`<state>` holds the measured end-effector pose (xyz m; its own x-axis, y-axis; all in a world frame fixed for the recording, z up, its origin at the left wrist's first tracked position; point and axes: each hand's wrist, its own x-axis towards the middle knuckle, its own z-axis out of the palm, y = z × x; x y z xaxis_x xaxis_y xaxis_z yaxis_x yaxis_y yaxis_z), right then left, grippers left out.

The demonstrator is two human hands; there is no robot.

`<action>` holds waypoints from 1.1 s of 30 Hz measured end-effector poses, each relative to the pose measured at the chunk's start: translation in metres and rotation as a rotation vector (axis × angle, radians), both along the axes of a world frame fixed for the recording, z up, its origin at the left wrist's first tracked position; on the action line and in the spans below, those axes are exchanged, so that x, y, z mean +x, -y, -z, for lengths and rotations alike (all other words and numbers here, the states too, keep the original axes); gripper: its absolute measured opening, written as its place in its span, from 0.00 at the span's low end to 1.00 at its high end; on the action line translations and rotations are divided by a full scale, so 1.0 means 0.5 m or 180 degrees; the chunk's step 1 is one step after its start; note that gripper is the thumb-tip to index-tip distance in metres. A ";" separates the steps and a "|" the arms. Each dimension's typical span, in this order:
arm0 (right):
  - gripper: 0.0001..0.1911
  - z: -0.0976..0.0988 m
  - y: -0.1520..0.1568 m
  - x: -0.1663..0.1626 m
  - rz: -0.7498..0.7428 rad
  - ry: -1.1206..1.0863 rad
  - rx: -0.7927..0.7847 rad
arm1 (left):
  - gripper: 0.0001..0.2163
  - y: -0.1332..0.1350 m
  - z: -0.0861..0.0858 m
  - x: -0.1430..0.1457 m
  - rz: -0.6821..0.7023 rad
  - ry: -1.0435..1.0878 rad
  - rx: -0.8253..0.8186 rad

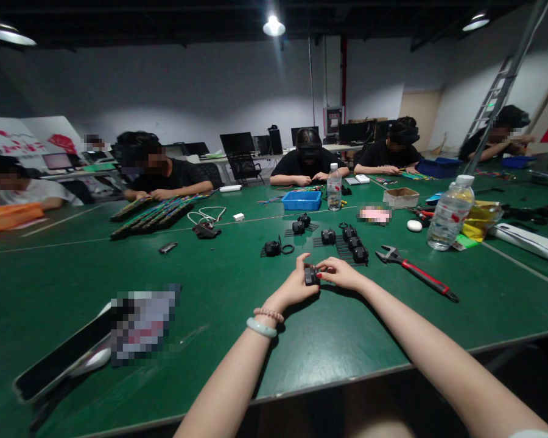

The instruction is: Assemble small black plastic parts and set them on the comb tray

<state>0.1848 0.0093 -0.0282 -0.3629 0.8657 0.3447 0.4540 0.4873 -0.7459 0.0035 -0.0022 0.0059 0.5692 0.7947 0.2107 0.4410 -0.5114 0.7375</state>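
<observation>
Between my two hands, just above the green table (329,340), is a small black block-shaped part (311,275). My left hand (298,285) grips it from the left, with the index finger raised. The fingers of my right hand (340,272) pinch it from the right. Past my hands lie several similar black parts: one (273,247) beside a black ring (287,249), another (327,236) with thin prongs, and a joined row (357,250). An adjustable wrench (420,274) with a red and black handle rests to the right.
A blue tray (301,201) and a water bottle (333,188) stand beyond the parts. Larger bottles (447,216) are at right. A phone-like black object (68,353) lies at front left. Bundled wires (158,219) sit before a co-worker (164,164). Other people sit across the table.
</observation>
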 end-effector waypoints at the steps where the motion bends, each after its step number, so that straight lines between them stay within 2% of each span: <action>1: 0.14 0.000 0.001 0.000 0.0004 0.0007 0.0012 | 0.37 0.000 0.000 0.000 -0.0012 -0.0002 0.0004; 11: 0.24 -0.007 0.015 0.000 -0.0193 -0.0286 -0.0134 | 0.37 -0.003 0.005 -0.003 -0.0006 0.0021 -0.0019; 33: 0.23 -0.003 0.015 0.003 -0.0240 -0.0354 -0.0030 | 0.37 0.006 -0.006 0.004 -0.0051 0.0077 -0.0068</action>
